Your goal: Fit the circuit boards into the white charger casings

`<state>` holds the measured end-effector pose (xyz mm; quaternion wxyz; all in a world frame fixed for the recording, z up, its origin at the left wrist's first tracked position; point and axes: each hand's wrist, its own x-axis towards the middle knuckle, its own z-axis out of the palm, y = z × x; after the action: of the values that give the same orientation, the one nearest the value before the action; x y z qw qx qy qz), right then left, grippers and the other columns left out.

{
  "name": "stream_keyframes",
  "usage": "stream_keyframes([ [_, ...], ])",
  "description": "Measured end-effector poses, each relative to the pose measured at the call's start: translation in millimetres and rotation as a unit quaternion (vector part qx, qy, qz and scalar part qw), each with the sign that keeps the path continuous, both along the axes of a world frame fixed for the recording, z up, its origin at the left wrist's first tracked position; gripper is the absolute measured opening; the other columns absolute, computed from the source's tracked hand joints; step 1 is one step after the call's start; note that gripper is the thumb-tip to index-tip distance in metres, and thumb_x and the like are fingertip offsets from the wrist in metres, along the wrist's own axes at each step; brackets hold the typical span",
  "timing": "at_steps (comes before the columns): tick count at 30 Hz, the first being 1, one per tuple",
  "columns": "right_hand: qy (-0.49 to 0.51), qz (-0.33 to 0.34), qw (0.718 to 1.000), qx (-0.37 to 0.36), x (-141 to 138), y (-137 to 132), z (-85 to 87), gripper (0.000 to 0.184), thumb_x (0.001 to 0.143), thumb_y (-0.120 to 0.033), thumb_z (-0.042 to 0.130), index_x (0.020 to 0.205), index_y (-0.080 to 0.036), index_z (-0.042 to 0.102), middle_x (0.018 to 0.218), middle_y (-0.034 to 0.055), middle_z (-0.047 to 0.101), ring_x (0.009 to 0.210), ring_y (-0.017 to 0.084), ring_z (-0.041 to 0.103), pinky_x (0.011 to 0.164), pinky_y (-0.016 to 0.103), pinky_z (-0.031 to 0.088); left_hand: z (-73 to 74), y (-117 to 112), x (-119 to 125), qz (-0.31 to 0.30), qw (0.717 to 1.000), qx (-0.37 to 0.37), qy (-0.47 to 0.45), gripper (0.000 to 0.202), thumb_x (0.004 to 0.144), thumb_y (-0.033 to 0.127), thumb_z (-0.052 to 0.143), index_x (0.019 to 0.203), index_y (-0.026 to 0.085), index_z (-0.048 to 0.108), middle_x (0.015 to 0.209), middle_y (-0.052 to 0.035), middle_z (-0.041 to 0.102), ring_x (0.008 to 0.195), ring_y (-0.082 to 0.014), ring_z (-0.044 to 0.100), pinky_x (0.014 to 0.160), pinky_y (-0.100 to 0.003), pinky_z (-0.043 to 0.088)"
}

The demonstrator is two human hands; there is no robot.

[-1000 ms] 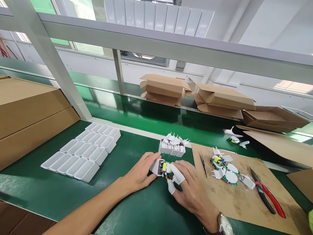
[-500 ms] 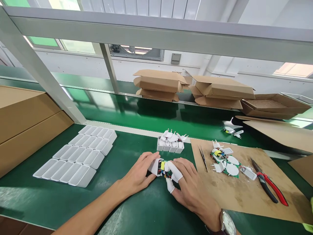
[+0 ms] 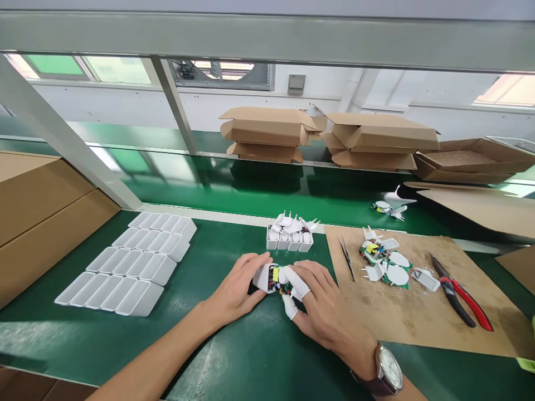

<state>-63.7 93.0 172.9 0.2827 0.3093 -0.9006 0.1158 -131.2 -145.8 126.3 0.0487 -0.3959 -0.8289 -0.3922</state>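
Left fingers (image 3: 246, 266) grip a white plastic casing (image 3: 261, 278); white-capped right fingers (image 3: 299, 284) pinch a yellow-blocked, component-studded circuit board (image 3: 276, 274) at its open end, above the green tabletop (image 3: 267, 356). Probably light, fragile: hold board edges.

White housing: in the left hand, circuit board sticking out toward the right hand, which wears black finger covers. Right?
No: the head view shows white finger covers, not black. The white housing is in the left hand, circuit board sticking out toward the right hand.
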Motion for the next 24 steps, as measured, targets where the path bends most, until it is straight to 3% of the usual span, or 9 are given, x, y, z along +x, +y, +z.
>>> stream_keyframes([
  [8,0.022,0.006,1.000,0.007,-0.3,0.0,0.0,0.039,0.083,-0.003,0.052,0.120,-0.008,0.063,0.119,0.0203,0.068,0.117,0.035,0.061,0.095,0.055,0.060,-1.4,-1.5,-1.6,-0.001,1.000,0.005,0.007,0.081,0.094,0.015,0.067,0.161,0.034,0.026,0.144,-0.0090,0.062,0.130,-0.0283,0.055,0.106,-0.049,0.055],
  [17,-0.003,0.037,0.999,-0.020,-0.1,-2.5,-4.5,0.035,0.082,-0.003,0.052,0.114,-0.012,0.062,0.122,0.0187,0.069,0.118,0.035,0.062,0.098,0.057,0.058,-0.5,2.1,1.5,-0.007,1.000,0.006,0.024,0.080,0.095,0.022,0.070,0.161,0.035,0.027,0.140,-0.0089,0.064,0.128,-0.0275,0.058,0.106,-0.048,0.054],
  [20,-0.015,0.053,0.997,-0.047,-0.6,-4.1,-8.1,0.034,0.089,-0.010,0.058,0.123,-0.013,0.059,0.123,0.0179,0.070,0.118,0.034,0.063,0.099,0.055,0.058,-1.3,4.0,4.4,-0.021,1.000,0.002,0.006,0.079,0.095,0.024,0.070,0.160,0.035,0.028,0.142,-0.0087,0.064,0.130,-0.0277,0.059,0.110,-0.049,0.053],
  [24,-0.055,0.056,0.988,-0.132,-2.4,4.1,-4.2,0.053,0.097,-0.029,0.065,0.145,-0.017,0.047,0.131,0.0174,0.067,0.127,0.032,0.061,0.103,0.053,0.057,-3.3,3.2,9.9,-0.051,0.997,-0.012,-0.064,0.081,0.094,0.028,0.069,0.162,0.032,0.025,0.150,-0.0099,0.060,0.133,-0.0276,0.063,0.112,-0.044,0.054],
])
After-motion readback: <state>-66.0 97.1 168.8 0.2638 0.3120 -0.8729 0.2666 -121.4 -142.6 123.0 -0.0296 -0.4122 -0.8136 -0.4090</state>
